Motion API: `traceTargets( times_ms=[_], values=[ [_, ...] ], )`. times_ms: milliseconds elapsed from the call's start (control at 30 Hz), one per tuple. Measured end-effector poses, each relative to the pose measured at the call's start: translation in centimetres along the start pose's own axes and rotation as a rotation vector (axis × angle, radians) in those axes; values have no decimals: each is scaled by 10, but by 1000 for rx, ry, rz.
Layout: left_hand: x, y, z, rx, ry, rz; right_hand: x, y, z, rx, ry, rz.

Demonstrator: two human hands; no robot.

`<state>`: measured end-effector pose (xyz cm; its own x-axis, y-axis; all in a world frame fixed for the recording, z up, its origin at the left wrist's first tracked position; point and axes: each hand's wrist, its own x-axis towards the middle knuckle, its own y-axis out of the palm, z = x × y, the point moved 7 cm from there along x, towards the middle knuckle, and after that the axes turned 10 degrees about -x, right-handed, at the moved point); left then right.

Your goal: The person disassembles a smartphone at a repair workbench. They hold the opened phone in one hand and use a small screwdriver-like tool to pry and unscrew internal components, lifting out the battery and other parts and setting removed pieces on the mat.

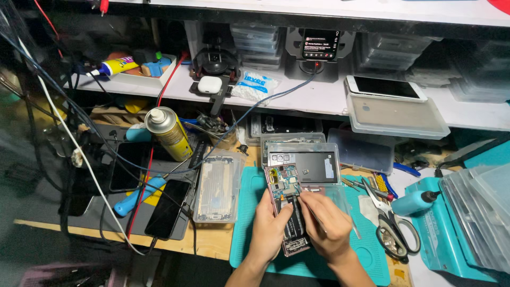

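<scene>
Head view shows your left hand [269, 228] gripping an opened phone [287, 210] from its left edge, above the teal mat [244, 212]. Your right hand [330, 226] is pinched around a thin tool [308, 212], probably tweezers, with its tip on the phone's insides. Scissors [390, 226] lie just right of that hand. Farther off, left, a yellow spray can [169, 133] stands upright, and a white phone [385, 87] rests on the far shelf.
</scene>
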<state>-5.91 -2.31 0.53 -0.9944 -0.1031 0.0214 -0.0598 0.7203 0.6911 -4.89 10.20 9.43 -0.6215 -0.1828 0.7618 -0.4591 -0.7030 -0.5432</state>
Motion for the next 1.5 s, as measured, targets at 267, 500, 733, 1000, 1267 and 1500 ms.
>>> traceTargets(
  times_ms=[267, 500, 733, 1000, 1267, 1500],
  values=[
    [5, -2, 7, -41, -19, -24, 0, 3, -5, 31, 37, 5],
    [6, -1, 12, -62, 2, -27, -5, 3, -10, 60, 72, -12],
    [15, -13, 8, 170, 53, -131, -4, 8, -6, -36, -84, 69],
    [18, -7, -8, 378, 143, -120, -6, 6, -3, -23, -122, 101],
    [15, -11, -5, 285, 115, -152, -6, 2, 1, -38, -61, -11],
    [14, -11, 5, 83, 42, -137, 2, -7, -1, -14, 19, -50]
  ],
)
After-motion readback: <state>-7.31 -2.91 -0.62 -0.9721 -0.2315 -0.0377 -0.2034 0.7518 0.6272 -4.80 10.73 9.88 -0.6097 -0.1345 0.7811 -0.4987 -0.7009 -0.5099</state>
